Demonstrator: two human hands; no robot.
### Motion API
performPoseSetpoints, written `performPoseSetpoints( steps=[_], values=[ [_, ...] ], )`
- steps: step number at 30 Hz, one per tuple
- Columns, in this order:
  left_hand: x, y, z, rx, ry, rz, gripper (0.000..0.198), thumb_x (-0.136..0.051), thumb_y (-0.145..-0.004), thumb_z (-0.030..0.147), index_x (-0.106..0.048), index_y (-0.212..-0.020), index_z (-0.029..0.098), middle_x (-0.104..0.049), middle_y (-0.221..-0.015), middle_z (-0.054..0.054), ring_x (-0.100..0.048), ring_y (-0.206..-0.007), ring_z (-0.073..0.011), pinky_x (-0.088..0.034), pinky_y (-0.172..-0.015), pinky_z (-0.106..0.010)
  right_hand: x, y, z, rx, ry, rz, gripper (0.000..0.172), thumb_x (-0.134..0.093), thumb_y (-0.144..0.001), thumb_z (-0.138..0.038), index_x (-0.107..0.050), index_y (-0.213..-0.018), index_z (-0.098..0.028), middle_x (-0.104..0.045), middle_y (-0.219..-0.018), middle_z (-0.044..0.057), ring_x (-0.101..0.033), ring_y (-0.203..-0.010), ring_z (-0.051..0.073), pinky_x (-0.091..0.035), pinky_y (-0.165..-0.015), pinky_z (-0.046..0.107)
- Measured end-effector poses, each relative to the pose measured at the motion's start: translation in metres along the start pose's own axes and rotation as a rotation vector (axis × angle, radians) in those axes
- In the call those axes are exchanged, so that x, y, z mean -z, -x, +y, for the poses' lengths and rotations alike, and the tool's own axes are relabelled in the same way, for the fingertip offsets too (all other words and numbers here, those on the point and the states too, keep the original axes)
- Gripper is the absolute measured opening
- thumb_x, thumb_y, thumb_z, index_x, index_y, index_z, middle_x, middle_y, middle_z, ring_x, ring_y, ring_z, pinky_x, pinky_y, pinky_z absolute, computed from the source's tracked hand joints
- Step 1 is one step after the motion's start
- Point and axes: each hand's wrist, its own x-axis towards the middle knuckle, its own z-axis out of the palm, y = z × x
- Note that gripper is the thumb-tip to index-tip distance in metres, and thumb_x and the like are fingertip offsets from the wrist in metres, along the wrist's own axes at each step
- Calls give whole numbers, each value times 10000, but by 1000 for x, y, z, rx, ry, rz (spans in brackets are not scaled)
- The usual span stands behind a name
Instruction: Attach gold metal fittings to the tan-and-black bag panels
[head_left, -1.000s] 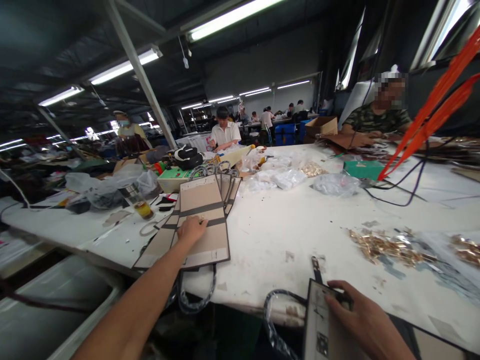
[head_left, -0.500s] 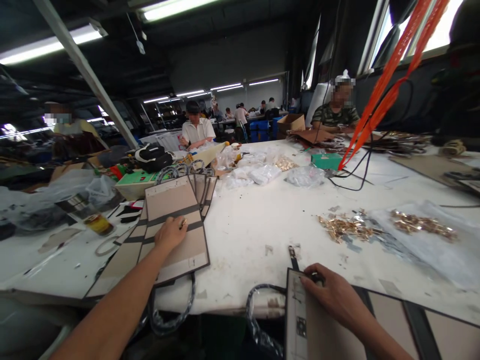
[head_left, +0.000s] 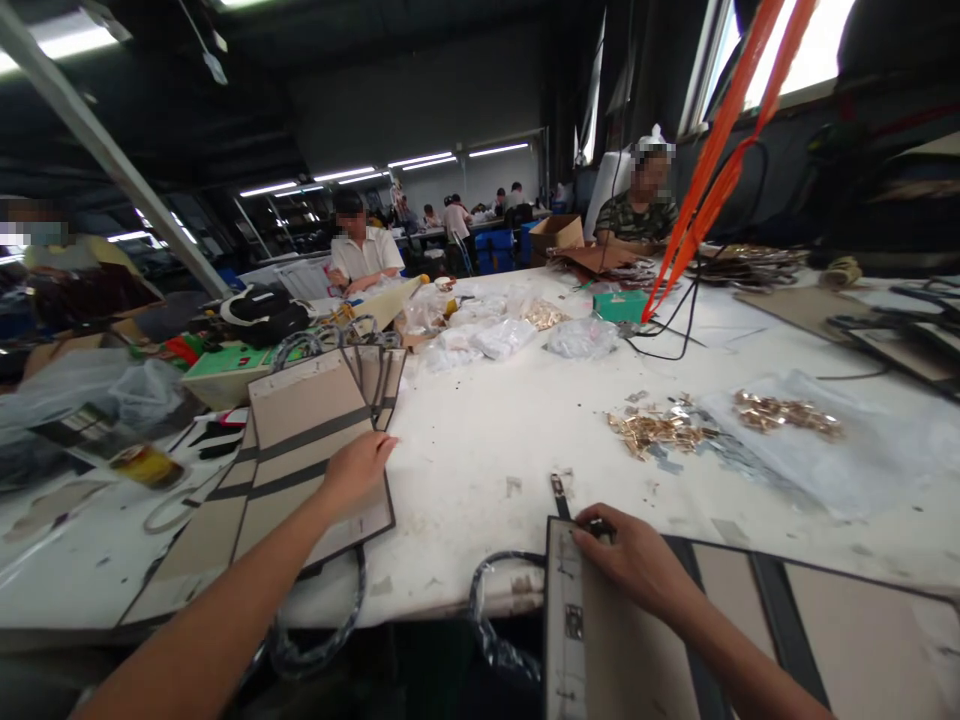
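Note:
My left hand (head_left: 358,468) hovers at or rests on the right edge of a stack of beige bag panels (head_left: 292,400) with dark strips. Its fingers are pinched together, and anything between them is too small to make out. At the lower right lies another bag panel (head_left: 622,660), flat and dark-edged, with a small metal fitting near its left side. My right hand (head_left: 630,555) grips its upper left corner, thumb on top and fingers partly hidden. A short dark tab (head_left: 559,495) with a metal end sticks out there. A plastic-wrapped handle (head_left: 480,610) loops off the panel's left side.
Gold metal pieces (head_left: 660,430) lie in a pile beside a clear plastic bag (head_left: 795,440) holding more. Orange straps (head_left: 701,190) hang down to a green box (head_left: 621,306). A jar (head_left: 146,466) stands at left. Co-workers sit across the white table (head_left: 465,460).
The view has turned right, so most things sit further left. My left hand has moved from the middle of the stacked panel to its right edge. My right hand keeps its grip.

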Motion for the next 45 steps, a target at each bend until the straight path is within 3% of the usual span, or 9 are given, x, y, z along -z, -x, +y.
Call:
performPoseSetpoints(
  steps=[8,13,18,25,28,33,37,40,45],
  values=[
    [-77,79,157,-197,514,-540,476,-505,-881,593,-718,-858,168,-718,-809,-44,-601,-652,-158,-432,-573,-257,6,5,4,48,-134,-8,394,-614,-906,-504,-793,-1167,-270,-795,-1087,39,-719,-1008,302,-509,-905,387],
    [-97,97,205,-171,603,-606,364,-516,-816,497,-608,-657,183,-542,-574,15,-463,-529,-126,-329,-507,-260,11,7,5,60,-215,-20,431,-679,-873,-486,-782,-1221,-253,-804,-1071,41,-726,-972,287,-521,-871,369],
    [-95,96,210,-177,564,-580,353,-551,-787,478,-544,-573,197,-475,-513,26,-417,-516,-129,-256,-500,-283,11,5,2,83,-274,-25,322,-700,-862,-448,-806,-1102,-262,-799,-992,13,-714,-928,254,-498,-844,334],
    [-101,99,215,-207,525,-549,582,-421,-923,645,-570,-589,192,-550,-540,-9,-510,-539,-155,-349,-542,-284,12,3,-7,138,-283,-38,267,-667,-889,-449,-792,-938,-218,-785,-931,18,-685,-851,225,-480,-781,309],
    [-99,104,208,-229,523,-463,622,-353,-962,700,-669,-812,187,-673,-736,-30,-601,-664,-181,-428,-627,-287,17,-2,-8,100,-354,-31,297,-676,-896,-490,-759,-926,-207,-722,-729,-1,-624,-653,183,-453,-631,286],
    [-97,126,188,-234,417,-309,499,-693,-828,564,-645,-1193,227,-712,-1117,-53,-646,-962,-239,-455,-799,-311,29,-33,-4,-31,-625,149,422,-753,-828,-596,-664,-926,-195,-589,-583,-36,-503,-474,139,-403,-469,258],
    [-102,141,188,-275,330,-302,312,-791,-742,448,-648,-906,224,-694,-993,-45,-634,-960,-266,-426,-783,-315,34,-68,1,6,-852,399,457,-814,-762,-592,-623,-899,-200,-661,-786,10,-575,-601,151,-502,-552,283],
    [-103,149,190,-288,324,-305,264,-779,-770,405,-599,-849,228,-682,-922,-18,-627,-890,-237,-400,-733,-299,44,-81,-1,58,-712,503,419,-770,-803,-589,-663,-875,-191,-706,-867,37,-645,-782,198,-534,-744,324],
    [-99,177,179,-294,377,-306,222,-738,-828,329,-541,-796,231,-681,-881,13,-620,-834,-190,-389,-719,-278,77,-41,-19,208,-349,533,375,-741,-853,-562,-722,-926,-196,-738,-983,52,-654,-919,236,-486,-860,347]
  ],
)
